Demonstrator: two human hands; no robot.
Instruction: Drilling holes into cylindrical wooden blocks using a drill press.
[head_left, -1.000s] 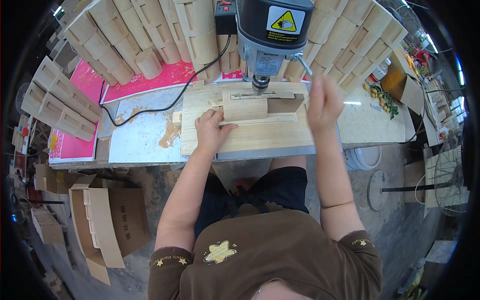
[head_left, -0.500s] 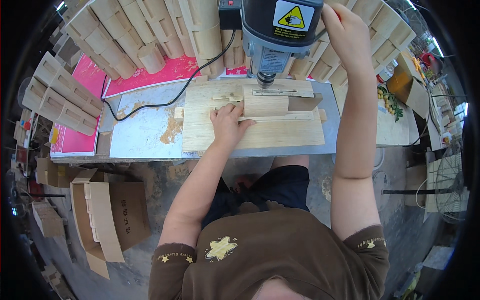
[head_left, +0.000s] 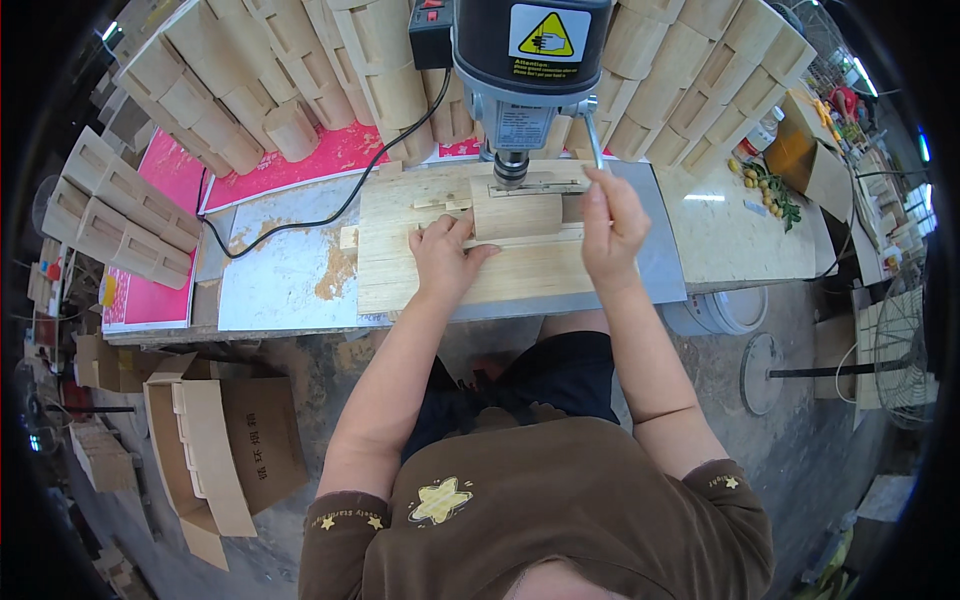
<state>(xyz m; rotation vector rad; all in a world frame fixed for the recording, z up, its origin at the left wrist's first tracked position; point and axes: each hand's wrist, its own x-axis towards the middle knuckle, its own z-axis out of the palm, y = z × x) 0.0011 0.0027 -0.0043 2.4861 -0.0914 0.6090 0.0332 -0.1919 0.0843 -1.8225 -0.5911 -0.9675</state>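
A bench drill press (head_left: 528, 60) with a dark housing stands over the work, its chuck (head_left: 511, 168) just above a pale rounded wooden block (head_left: 517, 214). Along the block's top runs a slotted metal strip (head_left: 535, 188). My left hand (head_left: 446, 256) grips the block's left end, thumb stretched out along the near side. Under it lies a flat wooden board jig (head_left: 480, 281) with small strips fixed on it. At the right, my right hand (head_left: 614, 225) is closed around the lower end of the drill press's metal lever (head_left: 595, 138). The block partly hides whatever is beneath the chuck.
Tall stacks of slotted wooden pieces (head_left: 220, 90) line the back, and more (head_left: 125, 232) stand at the left. A black cable (head_left: 330, 211) crosses the bench. Below are an open cardboard box (head_left: 265, 430) and a white bucket (head_left: 722, 308). A fan (head_left: 905, 345) stands far right.
My right hand has swung the lever down and toward me, from beside the housing to beside the block. The chuck is slightly lower over the block. My left hand stays at the block's end.
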